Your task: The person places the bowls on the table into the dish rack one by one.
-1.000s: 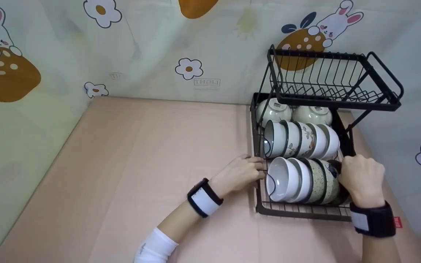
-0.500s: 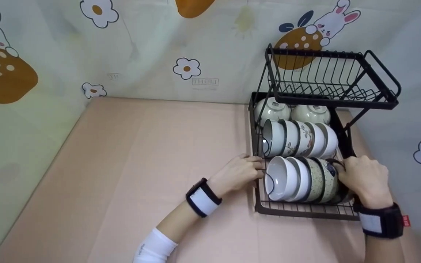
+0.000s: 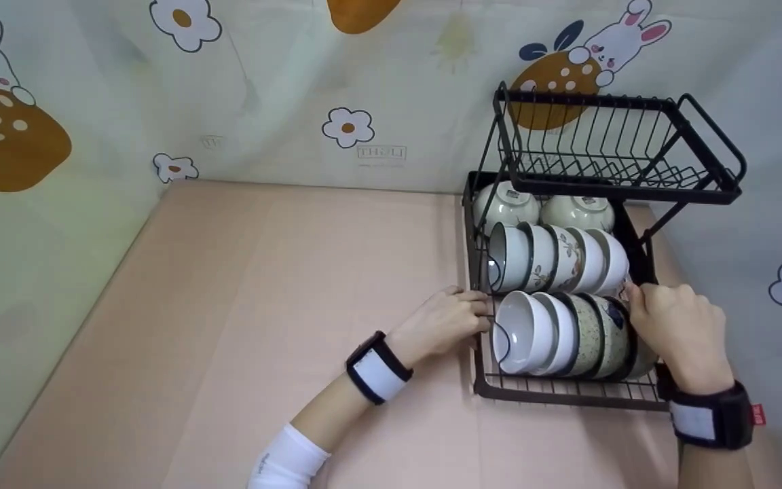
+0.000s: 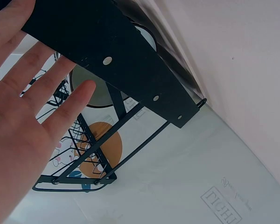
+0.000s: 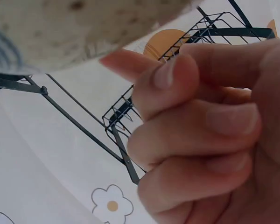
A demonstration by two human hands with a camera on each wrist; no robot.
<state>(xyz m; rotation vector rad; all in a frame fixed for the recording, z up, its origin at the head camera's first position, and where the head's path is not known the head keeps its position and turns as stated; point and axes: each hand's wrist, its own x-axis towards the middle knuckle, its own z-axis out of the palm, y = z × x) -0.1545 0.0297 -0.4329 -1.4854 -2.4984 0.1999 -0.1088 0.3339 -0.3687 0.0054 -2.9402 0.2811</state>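
Observation:
A black two-tier dish rack (image 3: 567,390) stands at the right, with two rows of bowls on edge in its lower tier. My left hand (image 3: 442,319) holds the rack's left side rail; in the left wrist view the thumb is before the dark rail (image 4: 130,70) and fingers reach behind it. At the front row's right end, a speckled bowl (image 3: 643,356) stands on edge beside its neighbours. My right hand (image 3: 683,333) is next to that bowl with curled fingers (image 5: 196,130). The thumb tip is near its rim; the bowl blurs past close in the right wrist view.
Two upside-down bowls (image 3: 578,212) sit at the rack's back under the raised upper tier (image 3: 625,187). A row of bowls (image 3: 567,258) stands between them and the front row. The pink tabletop (image 3: 316,272) spreads left, meeting a printed cloth (image 3: 262,88).
My right hand has shifted a little to the right, and the speckled bowl at the row's end has settled in line with the others. My left hand stays on the rail.

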